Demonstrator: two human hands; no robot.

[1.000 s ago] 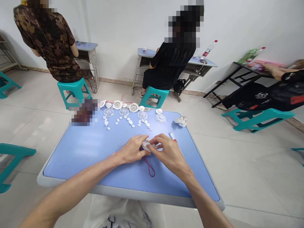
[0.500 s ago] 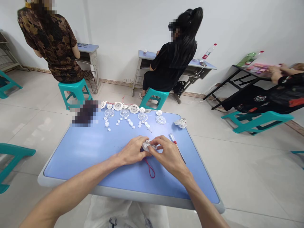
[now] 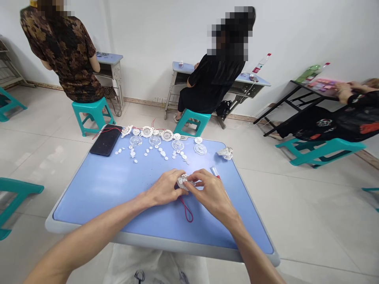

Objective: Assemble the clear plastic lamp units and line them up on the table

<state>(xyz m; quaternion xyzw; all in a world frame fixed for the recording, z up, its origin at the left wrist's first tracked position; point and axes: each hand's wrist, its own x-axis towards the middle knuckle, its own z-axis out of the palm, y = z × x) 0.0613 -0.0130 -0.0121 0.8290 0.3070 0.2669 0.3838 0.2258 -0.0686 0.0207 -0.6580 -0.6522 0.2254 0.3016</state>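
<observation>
White plastic piece [image 3: 184,182] is pinched in the grip of my left hand [image 3: 164,190] and my right hand [image 3: 211,192], over the middle of the blue bench [image 3: 112,189]. Its red cord [image 3: 187,210] lies there. The label on the far bottle [image 3: 260,61] is too small to read.

Head view; looks forward-down, near blue table [image 3: 103,189].

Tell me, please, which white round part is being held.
The part between left hand and right hand, trailing a red cord; the other parts lie farther away.
</observation>
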